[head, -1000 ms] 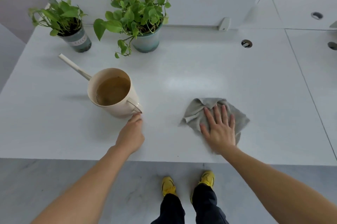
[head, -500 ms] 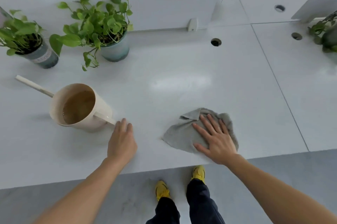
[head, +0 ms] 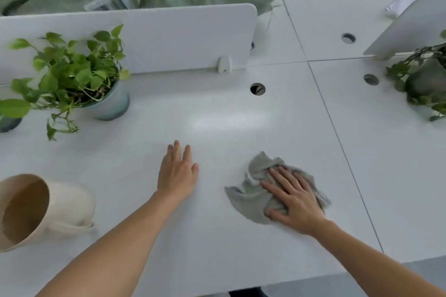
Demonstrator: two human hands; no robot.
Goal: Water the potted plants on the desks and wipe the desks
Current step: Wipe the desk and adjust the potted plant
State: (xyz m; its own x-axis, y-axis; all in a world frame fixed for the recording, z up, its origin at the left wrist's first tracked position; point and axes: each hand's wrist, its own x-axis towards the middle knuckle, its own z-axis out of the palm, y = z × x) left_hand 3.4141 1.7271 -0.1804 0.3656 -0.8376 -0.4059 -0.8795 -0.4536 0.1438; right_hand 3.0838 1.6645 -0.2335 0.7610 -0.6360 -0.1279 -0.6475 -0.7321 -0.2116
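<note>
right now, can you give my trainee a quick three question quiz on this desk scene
1. Choose one: what does the right hand press flat on the desk? A a sponge, B a grey cloth, C a paper towel.
2. True or false: the left hand grips the watering can.
3. Fill the gap: the watering can stands on the ___ side of the left hand.
Key: 1 B. 2 false; the left hand is open, apart from the watering can. 3 left.
</note>
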